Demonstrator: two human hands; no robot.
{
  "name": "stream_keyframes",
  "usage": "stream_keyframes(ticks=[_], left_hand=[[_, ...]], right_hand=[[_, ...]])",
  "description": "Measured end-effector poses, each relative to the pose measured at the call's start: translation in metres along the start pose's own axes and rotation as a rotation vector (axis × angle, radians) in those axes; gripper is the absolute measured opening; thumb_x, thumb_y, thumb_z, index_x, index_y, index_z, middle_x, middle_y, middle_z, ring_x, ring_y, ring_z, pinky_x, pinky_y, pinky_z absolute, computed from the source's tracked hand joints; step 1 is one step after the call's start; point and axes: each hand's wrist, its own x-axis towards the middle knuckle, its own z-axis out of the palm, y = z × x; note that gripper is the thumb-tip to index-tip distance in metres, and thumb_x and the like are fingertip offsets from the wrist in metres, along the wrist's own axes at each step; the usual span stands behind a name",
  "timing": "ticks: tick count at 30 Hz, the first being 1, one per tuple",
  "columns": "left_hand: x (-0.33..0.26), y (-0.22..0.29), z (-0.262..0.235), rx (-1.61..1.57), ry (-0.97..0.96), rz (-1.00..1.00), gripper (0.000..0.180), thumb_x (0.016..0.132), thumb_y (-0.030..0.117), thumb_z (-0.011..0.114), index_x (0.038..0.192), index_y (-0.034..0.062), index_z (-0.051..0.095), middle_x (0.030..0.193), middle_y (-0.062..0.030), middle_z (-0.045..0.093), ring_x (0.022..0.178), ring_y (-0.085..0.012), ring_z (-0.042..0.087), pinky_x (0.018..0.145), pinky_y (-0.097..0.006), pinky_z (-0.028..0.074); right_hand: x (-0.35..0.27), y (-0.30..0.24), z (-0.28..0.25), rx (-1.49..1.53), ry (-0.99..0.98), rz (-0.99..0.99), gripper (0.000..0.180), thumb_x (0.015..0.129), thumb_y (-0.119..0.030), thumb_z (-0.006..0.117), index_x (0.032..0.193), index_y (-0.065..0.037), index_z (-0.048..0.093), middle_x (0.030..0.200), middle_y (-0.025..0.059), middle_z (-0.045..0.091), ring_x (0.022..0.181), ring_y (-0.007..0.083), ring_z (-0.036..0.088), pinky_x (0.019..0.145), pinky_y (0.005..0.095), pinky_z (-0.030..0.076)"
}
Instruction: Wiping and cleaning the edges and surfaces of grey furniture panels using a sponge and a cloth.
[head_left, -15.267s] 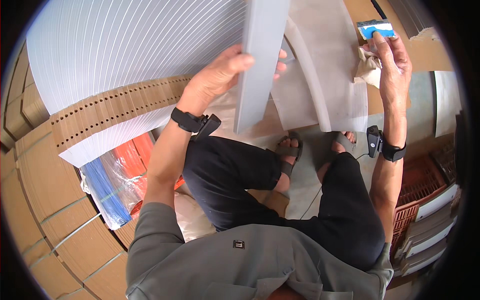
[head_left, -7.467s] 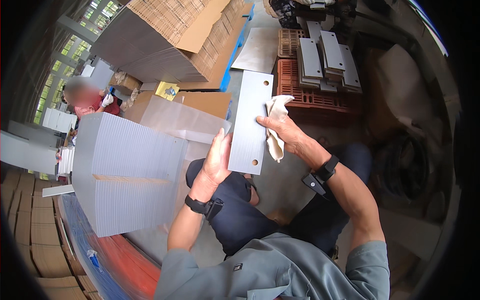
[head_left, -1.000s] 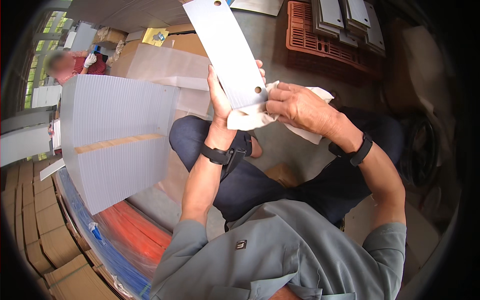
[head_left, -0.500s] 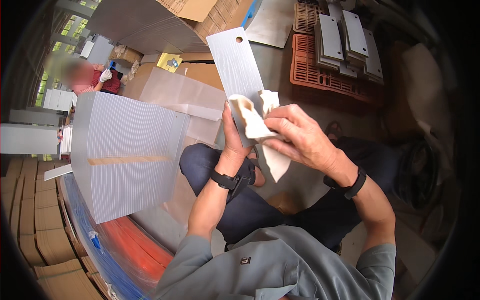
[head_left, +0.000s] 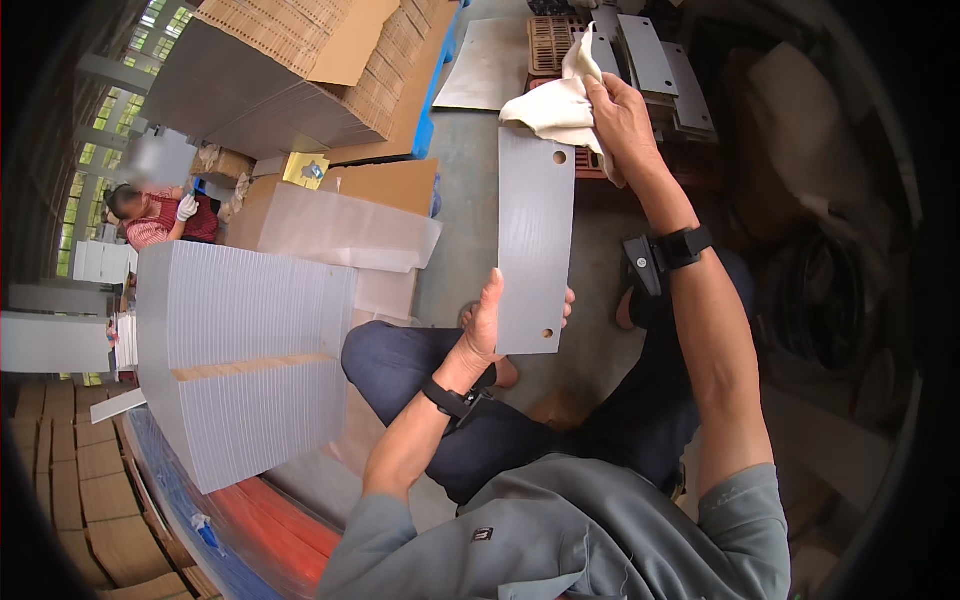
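Grey panel [head_left: 535, 240] held in L hand, R hand w/ off-white cloth at its far end, both to the right of the panel stack [head_left: 250, 370].
Panel: flat, long rect., smooth grey face w/ faint lengthwise grain; 2 round brown-lined holes nr its right edge, one nr each end; far end partly hidden by the cloth. L hand [head_left: 482, 325], just right of the stack, is part-closed round the near end, thumb at left edge, fingertips showing at right edge. R hand [head_left: 624, 122], farther right of & beyond the stack, has fingers closed on the bunched cloth [head_left: 550, 110]; can't tell if cloth touches panel. Orange-brown crate [head_left: 590, 165] & more grey panels [head_left: 648, 60] also lie right of & beyond the stack; co-worker [head_left: 165, 218] just past its far left.
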Motion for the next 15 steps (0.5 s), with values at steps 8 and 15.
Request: stream_keyframes(ticks=[8, 15], left_hand=[[-0.012, 0.023, -0.011, 0.044, 0.046, 0.117, 0.096, 0.094, 0.082, 0.033, 0.133, -0.0017, 0.057, 0.113, -0.0204, 0.066, 0.097, -0.0264, 0.067, 0.084, -0.039, 0.058], [-0.001, 0.026, -0.010, -0.239, 0.146, 0.090, 0.087, 0.102, 0.069, 0.037, 0.157, 0.0016, 0.032, 0.151, -0.0171, 0.049, 0.140, -0.0298, 0.051, 0.115, -0.045, 0.044]], right_hand=[[-0.051, 0.003, -0.025, 0.522, -0.270, 0.335, 0.046, 0.104, -0.035, 0.062, 0.131, 0.003, 0.059, 0.100, 0.0049, 0.068, 0.083, 0.0111, 0.070, 0.076, 0.0276, 0.061], [-0.132, -0.001, 0.028, 0.533, -0.707, 0.358, 0.048, 0.094, -0.030, 0.076, 0.127, 0.002, 0.063, 0.109, 0.0082, 0.073, 0.096, 0.0141, 0.070, 0.084, 0.0298, 0.059]])
